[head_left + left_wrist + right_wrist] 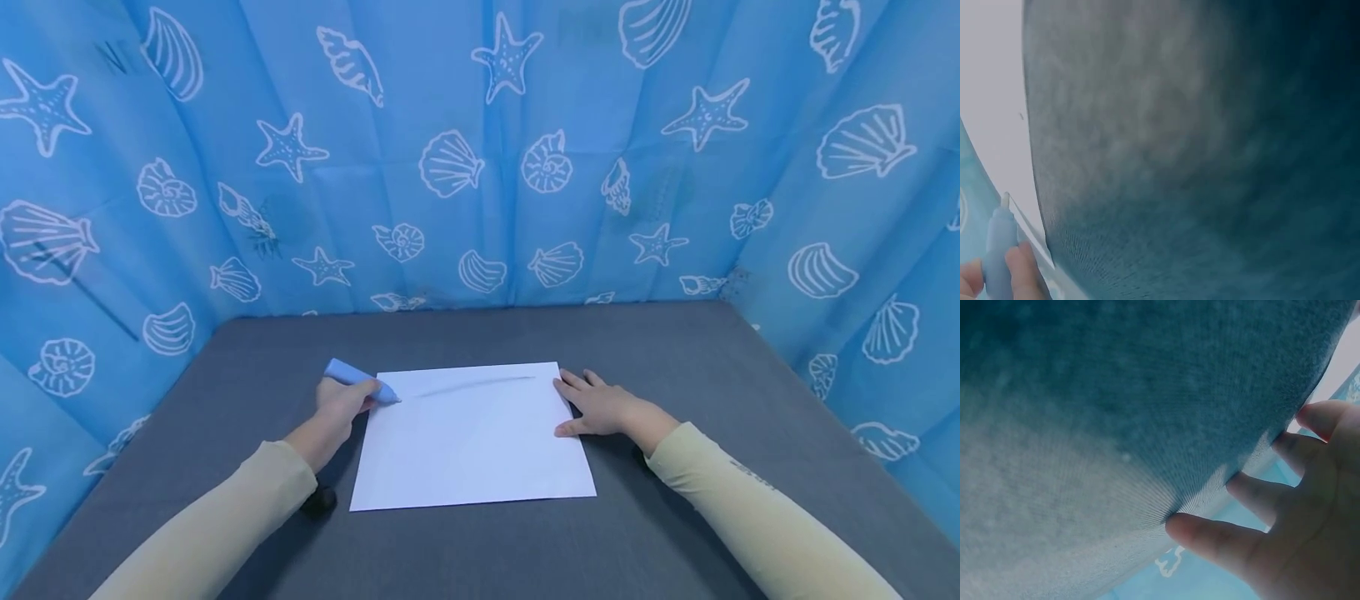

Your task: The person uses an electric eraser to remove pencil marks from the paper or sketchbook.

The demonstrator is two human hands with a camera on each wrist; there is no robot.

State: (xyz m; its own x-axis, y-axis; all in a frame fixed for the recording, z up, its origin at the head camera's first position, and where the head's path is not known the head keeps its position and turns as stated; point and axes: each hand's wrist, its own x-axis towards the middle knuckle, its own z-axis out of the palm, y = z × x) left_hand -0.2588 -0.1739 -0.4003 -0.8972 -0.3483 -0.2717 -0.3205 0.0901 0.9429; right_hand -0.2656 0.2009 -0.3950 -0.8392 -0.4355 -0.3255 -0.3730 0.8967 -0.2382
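A sheet of white paper (472,450) lies flat on the grey cloth. My left hand (341,408) grips a thick light-blue marker (348,372) at the sheet's upper left corner. Its narrow tip points right, down at the paper. A faint grey streak (480,383) runs from near the tip toward the upper right of the sheet. In the left wrist view, fingers (1021,269) pinch the marker's barrel. Over the paper's right edge, my right hand (600,407) rests with fingers spread, its fingertips on the sheet and cloth.
Grey cloth (480,554) covers the table around the paper. A blue curtain (480,225) with white shells and starfish hangs behind it and along both sides. A dark round object (321,502) sits under the left wrist.
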